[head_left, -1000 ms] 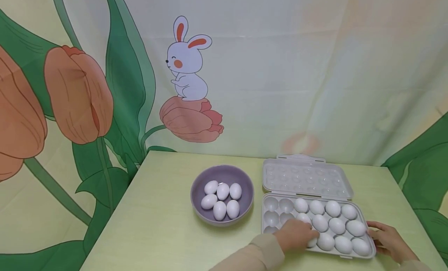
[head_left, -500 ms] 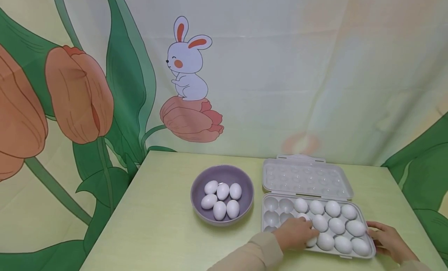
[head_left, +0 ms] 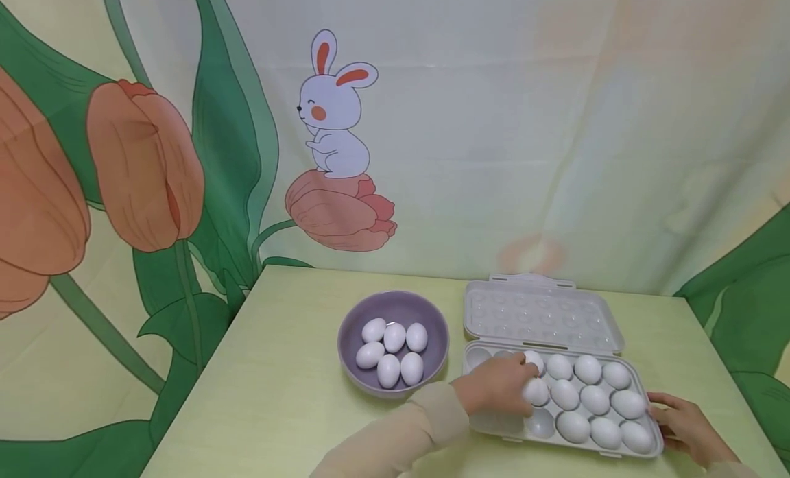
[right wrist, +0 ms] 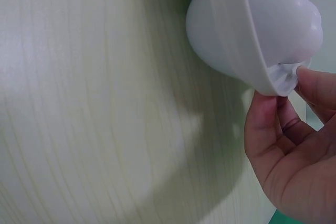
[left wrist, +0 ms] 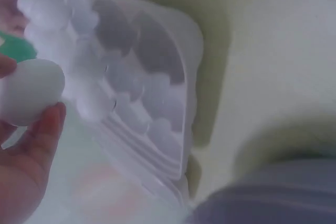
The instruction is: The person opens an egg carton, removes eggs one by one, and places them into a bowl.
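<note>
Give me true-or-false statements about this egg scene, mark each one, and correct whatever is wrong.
1. The left hand holds an egg. True.
2. Six eggs show in the purple bowl. True.
3. The right hand rests inside the bowl. False: the right hand pinches the edge of the egg carton.
4. The carton's lid is closed. False: the lid is open.
5. In the head view, the bowl stands to the left of the carton. True.
6. The carton is completely full. False: an empty socket shows in its front row.
</note>
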Tool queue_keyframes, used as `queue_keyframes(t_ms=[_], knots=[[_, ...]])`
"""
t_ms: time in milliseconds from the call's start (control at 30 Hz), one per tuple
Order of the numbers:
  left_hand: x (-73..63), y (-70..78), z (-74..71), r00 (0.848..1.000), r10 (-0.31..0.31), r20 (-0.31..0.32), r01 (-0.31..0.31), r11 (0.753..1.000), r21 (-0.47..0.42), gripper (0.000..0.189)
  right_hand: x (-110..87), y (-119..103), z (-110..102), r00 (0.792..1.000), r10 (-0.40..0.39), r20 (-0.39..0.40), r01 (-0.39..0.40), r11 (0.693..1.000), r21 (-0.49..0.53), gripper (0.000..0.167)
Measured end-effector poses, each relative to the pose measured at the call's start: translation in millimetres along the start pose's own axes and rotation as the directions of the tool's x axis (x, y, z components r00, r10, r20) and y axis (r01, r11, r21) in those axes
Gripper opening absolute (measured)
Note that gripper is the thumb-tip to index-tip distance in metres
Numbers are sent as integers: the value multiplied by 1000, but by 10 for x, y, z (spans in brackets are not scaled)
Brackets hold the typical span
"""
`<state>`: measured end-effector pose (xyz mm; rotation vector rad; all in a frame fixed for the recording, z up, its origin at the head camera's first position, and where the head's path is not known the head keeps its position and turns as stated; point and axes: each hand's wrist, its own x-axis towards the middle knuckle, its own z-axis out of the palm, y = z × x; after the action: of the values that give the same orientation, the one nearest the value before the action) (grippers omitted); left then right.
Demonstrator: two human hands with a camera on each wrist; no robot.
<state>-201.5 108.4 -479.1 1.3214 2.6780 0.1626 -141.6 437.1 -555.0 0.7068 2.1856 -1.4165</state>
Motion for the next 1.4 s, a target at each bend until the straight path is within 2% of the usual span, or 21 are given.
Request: queue_keyframes(t_ms=[133,233,333,433,467,567,667,800,867,967,1033,1100,1267,1400], knots=[[-96,-244,-107,997,-49,-61,44,996,-73,41,0,7,7,1000,-7,8,7,1000,3,61],[-190,-456,-181,993,-80,-86,72,993,-89,38,-5,10,7,1000,-12,9,12,1000,11,62],[-301,-670,-272,990,-127,-62,119,986,-117,37,-12,12,3,1000,-20,8,19,1000,14,63],[-419,-873,-349,978,-210,-1,207,965,-159,34,-17,13,2,1000,-21,6,21,1000,14,63],[-461,-931,-375,969,-244,28,246,955,-169,35,-19,14,3,1000,-21,5,21,1000,15,64],[-579,-1093,-427,931,-348,110,363,911,-197,38,-19,25,2,1000,-21,3,21,1000,16,64],[-701,-1213,-479,883,-439,167,468,848,-248,27,-18,26,-2,1000,-15,4,15,1000,13,63],[-831,-1335,-504,825,-531,194,565,768,-303,20,-28,14,-4,1000,-9,6,9,1000,13,63],[-875,-1385,-489,797,-572,196,604,745,-282,21,-38,9,-3,1000,-12,7,12,1000,16,63],[-940,-1440,-457,766,-620,170,642,733,-225,23,-46,-4,1,1000,-11,6,11,1000,16,62],[-977,-1474,-421,756,-639,142,655,735,-177,20,-50,-8,5,1000,-12,5,11,1000,15,62],[-1010,-1507,-381,752,-647,124,659,739,-139,19,-49,-12,5,1000,-11,5,11,1000,14,62],[-1059,-1568,-275,764,-636,113,645,759,-90,15,-40,-4,-1,1000,-14,16,14,1000,15,63],[-1083,-1580,-220,764,-637,101,645,759,-87,17,-28,5,-4,1000,-15,17,15,1000,14,64]])
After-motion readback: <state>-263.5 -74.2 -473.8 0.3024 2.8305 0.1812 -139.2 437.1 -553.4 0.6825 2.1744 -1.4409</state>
